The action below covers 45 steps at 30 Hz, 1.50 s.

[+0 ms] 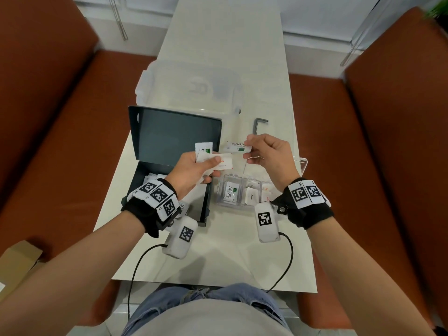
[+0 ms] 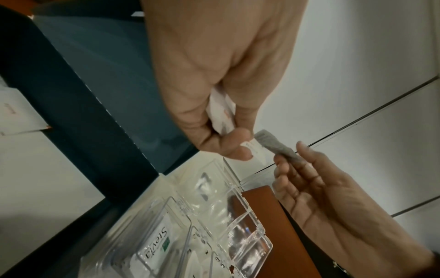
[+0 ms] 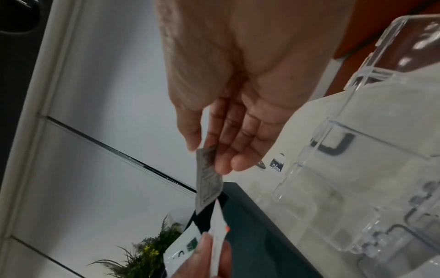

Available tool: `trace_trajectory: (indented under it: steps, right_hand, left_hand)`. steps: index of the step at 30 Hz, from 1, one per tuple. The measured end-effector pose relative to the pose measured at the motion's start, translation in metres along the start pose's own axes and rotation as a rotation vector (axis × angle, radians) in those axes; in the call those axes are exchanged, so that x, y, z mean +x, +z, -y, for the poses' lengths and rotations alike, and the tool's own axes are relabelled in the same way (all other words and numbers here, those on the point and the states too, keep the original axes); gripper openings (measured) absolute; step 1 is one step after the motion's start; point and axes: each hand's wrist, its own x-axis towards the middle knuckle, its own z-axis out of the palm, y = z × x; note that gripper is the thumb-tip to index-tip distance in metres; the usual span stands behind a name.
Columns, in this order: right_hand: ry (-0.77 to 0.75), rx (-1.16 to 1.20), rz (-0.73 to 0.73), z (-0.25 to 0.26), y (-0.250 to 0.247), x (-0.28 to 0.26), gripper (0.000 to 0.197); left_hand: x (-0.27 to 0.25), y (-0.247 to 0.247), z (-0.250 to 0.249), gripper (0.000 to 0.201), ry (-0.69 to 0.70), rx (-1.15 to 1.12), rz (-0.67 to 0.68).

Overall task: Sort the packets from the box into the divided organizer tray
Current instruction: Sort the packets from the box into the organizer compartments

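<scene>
- My left hand [image 1: 191,169] is raised over the open dark box [image 1: 169,163], thumb and curled fingers gripping a small fan of packets [image 1: 213,158]: one with a green mark sticks up at the back, one with red print points right.
- From the left wrist camera I see those same packets [image 2: 222,112] wedged between thumb and fingers, edge on.
- My right hand [image 1: 266,154] is just beside the left, pinching a single Stevia packet [image 1: 236,146] by its right end between thumb and forefinger (the other fingers hang loosely extended below).
- The right wrist camera shows that packet [image 3: 209,180] hanging from the fingertips, its lower corner close to the packets in my left hand; I cannot tell if they touch.
- The box lies on the pale table [image 1: 230,258] with its lid standing open; more packets remain inside, mostly hidden under my left wrist.
- The clear organizer tray [image 1: 242,192] lies just right of the box, below my right hand. Its left compartment holds a Stevia packet, the next a white packet, the one after something with red print, partly hidden by my wrist.
- A dark hex key [image 1: 258,126] lies on the table beyond my right hand, and a clear plastic container [image 1: 189,86] farther back.
</scene>
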Motion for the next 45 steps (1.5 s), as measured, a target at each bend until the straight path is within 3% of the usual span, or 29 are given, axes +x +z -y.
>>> trace_trajectory:
  steps: [2, 6, 9, 12, 19, 21, 26, 31, 34, 45]
  right_hand:
    - [-0.019, -0.072, 0.016, -0.004, -0.004, 0.0, 0.004]
    - [-0.018, -0.164, 0.02, -0.012, -0.012, 0.001, 0.026]
    - [0.016, -0.213, 0.037, -0.021, -0.015, 0.003, 0.024]
    - [0.095, -0.283, 0.038, -0.033, -0.016, 0.006, 0.015]
    - [0.311, -0.401, 0.097, -0.062, -0.011, 0.007, 0.028]
    - [0.349, -0.438, 0.116, -0.068, -0.007, 0.006, 0.022]
    - [0.257, -0.772, 0.069, -0.077, 0.0, 0.009, 0.009]
    - [0.266, -0.934, 0.154, -0.079, 0.002, 0.011, 0.035]
    - [0.196, -1.112, 0.226, -0.081, 0.006, 0.012, 0.037]
    - [0.06, -1.309, 0.243, -0.091, 0.014, 0.008, 0.025]
  left_hand:
    - [0.002, -0.003, 0.0, 0.025, -0.006, 0.005, -0.027]
    - [0.004, -0.009, 0.001, 0.025, -0.016, 0.023, -0.058]
    - [0.004, -0.012, 0.004, 0.023, -0.028, 0.03, -0.079]
    - [0.004, -0.014, 0.008, 0.02, -0.029, 0.038, -0.089]
    - [0.001, -0.017, 0.012, 0.02, -0.024, 0.045, -0.096]
    - [0.0, -0.017, 0.014, 0.02, -0.025, 0.044, -0.097]
    - [-0.002, -0.016, 0.016, 0.021, -0.039, 0.052, -0.101]
    - [-0.003, -0.015, 0.017, 0.019, -0.048, 0.05, -0.104]
    - [-0.004, -0.016, 0.017, 0.017, -0.047, 0.047, -0.111]
    - [-0.004, -0.017, 0.016, 0.024, -0.045, 0.068, -0.109]
